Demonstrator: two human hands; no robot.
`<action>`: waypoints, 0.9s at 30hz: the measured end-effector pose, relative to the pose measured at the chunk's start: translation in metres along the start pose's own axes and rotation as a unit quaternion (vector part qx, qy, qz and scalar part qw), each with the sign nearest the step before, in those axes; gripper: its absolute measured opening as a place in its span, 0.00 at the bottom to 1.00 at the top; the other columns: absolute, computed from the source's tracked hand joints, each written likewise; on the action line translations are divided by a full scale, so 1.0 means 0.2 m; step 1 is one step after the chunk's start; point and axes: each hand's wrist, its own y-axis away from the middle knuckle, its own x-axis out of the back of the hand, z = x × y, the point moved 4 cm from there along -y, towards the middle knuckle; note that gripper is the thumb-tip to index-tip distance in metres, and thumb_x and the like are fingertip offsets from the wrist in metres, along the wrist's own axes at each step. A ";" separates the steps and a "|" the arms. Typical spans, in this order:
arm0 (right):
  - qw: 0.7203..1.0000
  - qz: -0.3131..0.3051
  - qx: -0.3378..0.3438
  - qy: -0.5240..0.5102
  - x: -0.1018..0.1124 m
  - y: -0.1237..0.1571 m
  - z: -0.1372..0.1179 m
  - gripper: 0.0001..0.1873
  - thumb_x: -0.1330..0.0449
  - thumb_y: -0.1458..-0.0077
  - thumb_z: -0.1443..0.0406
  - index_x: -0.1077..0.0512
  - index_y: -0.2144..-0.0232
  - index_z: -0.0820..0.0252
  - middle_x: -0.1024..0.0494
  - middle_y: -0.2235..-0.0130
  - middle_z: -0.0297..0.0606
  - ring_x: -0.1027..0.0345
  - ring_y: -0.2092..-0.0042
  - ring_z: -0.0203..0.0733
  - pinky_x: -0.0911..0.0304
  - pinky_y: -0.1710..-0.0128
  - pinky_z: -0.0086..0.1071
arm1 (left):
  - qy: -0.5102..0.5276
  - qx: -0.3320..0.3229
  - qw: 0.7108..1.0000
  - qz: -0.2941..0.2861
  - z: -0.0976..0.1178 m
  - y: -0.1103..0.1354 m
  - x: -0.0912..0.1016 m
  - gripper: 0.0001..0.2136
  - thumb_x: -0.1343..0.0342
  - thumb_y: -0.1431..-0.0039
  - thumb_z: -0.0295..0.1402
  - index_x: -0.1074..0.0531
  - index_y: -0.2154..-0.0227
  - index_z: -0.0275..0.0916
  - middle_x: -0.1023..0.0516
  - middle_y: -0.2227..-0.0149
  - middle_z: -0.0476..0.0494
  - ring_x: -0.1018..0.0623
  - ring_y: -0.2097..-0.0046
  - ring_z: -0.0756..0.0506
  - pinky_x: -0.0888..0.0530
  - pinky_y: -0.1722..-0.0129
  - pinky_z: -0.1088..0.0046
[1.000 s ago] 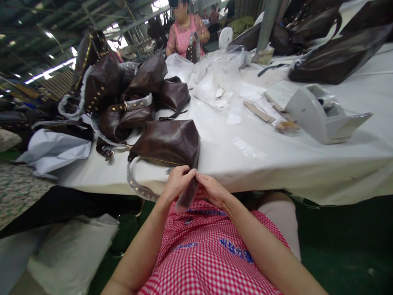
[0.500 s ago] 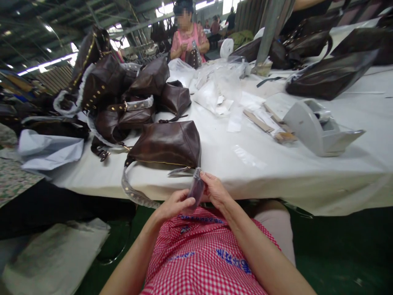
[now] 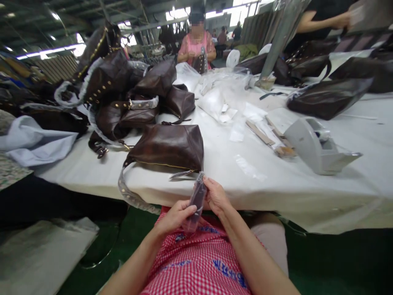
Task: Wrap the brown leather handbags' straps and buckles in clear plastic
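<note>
A dark brown leather handbag (image 3: 172, 145) lies on its side near the table's front edge, its gold zipper towards me. From its right end a strap (image 3: 198, 196) in clear plastic wrap hangs over the edge. My left hand (image 3: 181, 213) pinches the lower part of this strap between thumb and fingers. My right hand (image 3: 216, 194) grips it higher up, close to the bag. Off the bag's left end curves another plastic-wrapped, studded part of the strap (image 3: 129, 190), which drops below the table edge.
Brown bags (image 3: 107, 78) are piled at the left. A grey tape dispenser (image 3: 316, 143) stands at the right, with cardboard strips (image 3: 260, 133) beside it. Clear plastic bags (image 3: 217, 92) lie mid-table. Across the table sits a person in a pink apron (image 3: 198, 43); another person's arm (image 3: 325, 22) reaches in at upper right.
More of the plastic-wrapped strap shows below my left hand. Both hands keep hold of it. The view has shifted slightly, and the arm at upper right has come further into view.
</note>
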 end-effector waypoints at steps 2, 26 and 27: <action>1.000 0.000 -0.002 -0.005 0.00 -0.03 -0.05 0.15 0.31 0.58 0.57 0.29 0.75 0.61 0.23 0.78 0.33 0.32 0.78 0.35 0.34 0.77 0.27 | -0.029 -0.035 0.999 0.013 0.05 -0.01 -0.03 0.19 0.46 0.43 0.46 0.26 0.65 0.31 0.20 0.68 0.40 0.23 0.69 0.45 0.28 0.69 0.72; 0.633 0.177 0.303 0.690 -0.07 -0.46 -0.69 0.21 0.54 0.45 0.60 0.26 0.61 0.67 0.25 0.60 0.55 0.32 0.58 0.55 0.40 0.58 0.44 | -0.052 -0.117 0.897 0.424 -0.37 0.37 0.87 0.20 0.44 0.50 0.47 0.26 0.61 0.35 0.20 0.59 0.37 0.23 0.54 0.37 0.29 0.50 0.60; 0.629 0.169 0.349 0.673 -0.11 -0.41 -0.69 0.21 0.53 0.46 0.59 0.26 0.61 0.65 0.25 0.61 0.53 0.32 0.59 0.54 0.39 0.58 0.43 | -0.030 -0.116 0.907 0.404 -0.37 0.36 0.85 0.20 0.44 0.50 0.47 0.25 0.64 0.34 0.20 0.61 0.38 0.22 0.56 0.38 0.28 0.51 0.60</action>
